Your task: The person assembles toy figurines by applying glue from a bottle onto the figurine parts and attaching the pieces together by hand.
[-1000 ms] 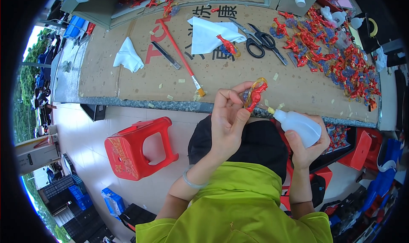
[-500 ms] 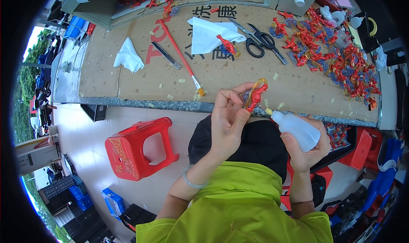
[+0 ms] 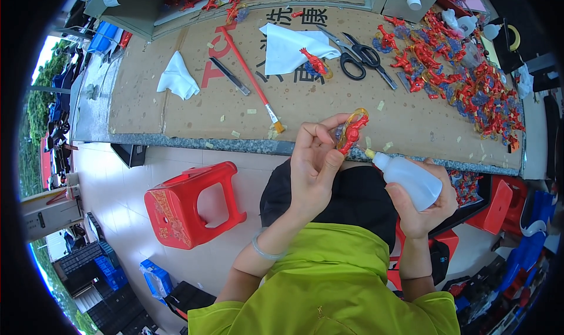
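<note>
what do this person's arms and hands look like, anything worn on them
The left hand and right hand are both bare, with no gloves. A pale, smooth, rounded bangle circles the left forearm near the wrist; no band shows on the right one. Short, loose lime-green sleeves cover the upper arms, leaving both forearms uncovered.

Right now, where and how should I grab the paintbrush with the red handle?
The paintbrush is probably best pinched around the middle of its long, thin red handle, from above and the right: it lies flat, with bristles nearest you and a slim dark tool close on the left.
</note>
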Available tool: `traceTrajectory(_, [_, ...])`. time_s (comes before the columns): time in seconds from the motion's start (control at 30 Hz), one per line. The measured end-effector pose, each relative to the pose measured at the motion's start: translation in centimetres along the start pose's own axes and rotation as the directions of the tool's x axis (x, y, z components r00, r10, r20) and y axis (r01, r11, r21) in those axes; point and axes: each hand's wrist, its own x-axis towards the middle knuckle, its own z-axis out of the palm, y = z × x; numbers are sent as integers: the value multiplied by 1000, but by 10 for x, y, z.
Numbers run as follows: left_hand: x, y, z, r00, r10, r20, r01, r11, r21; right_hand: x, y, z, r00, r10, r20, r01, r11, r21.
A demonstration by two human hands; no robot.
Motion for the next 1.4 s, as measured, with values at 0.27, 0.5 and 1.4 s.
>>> traceTrajectory(0.27, [0,10,-3,988,-156,3,153,960,-237,-2,18,-5,910,413,-16,-362,815,454])
traceTrajectory(0.5, [-1,21,0,910,-407,76,395,798,-455,35,78,-4,900,433,-37,-395,850,348])
traceTrajectory(1.4, [13,45,-2,967,45,249,-242,461,854,9,29,28,942,247,227,-280,951,130])
